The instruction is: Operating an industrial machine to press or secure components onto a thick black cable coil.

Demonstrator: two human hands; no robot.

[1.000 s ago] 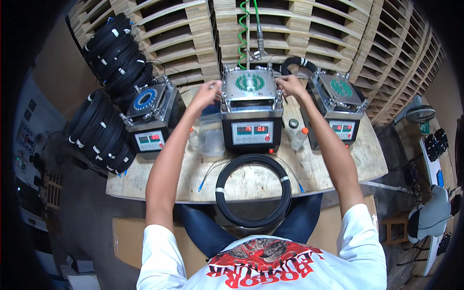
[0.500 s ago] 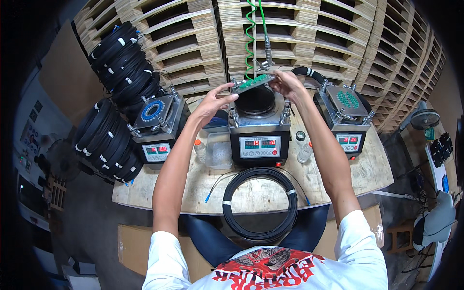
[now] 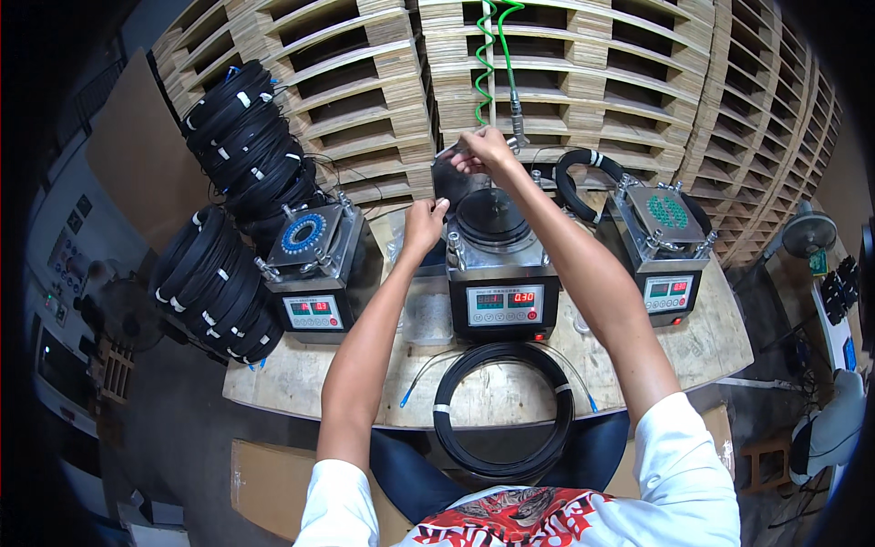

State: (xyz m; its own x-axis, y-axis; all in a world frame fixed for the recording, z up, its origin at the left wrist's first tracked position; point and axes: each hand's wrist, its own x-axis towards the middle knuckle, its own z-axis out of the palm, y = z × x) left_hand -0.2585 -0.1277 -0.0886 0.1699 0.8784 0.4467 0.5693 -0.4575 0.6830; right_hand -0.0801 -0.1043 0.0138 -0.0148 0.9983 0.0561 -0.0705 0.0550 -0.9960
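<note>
My right hand [image 3: 483, 152] is closed on the upper edge of a square metal fixture plate [image 3: 452, 187], which is tilted steeply behind the left rear of the middle polishing machine [image 3: 506, 258]. No green connectors show on the face of the plate I see. My left hand [image 3: 424, 226] is closed at the machine's left side, below the plate; whatever its fingers pinch is too small or hidden to name. The machine's round black disc [image 3: 493, 217] lies uncovered, partly behind my right forearm.
Similar machines flank it: the left one [image 3: 314, 264] carries a ring of blue connectors, the right one [image 3: 663, 242] green ones. A black cable coil [image 3: 441, 428] overhangs the table's front edge. A clear tray [image 3: 427, 319], stacked coils [image 3: 214, 292] and wooden pallets [image 3: 583, 82] surround the workplace.
The fixture plate has been lifted off from over the disc and tipped up to the rear left. My left hand has let go of it and dropped lower. The middle machine's display has changed.
</note>
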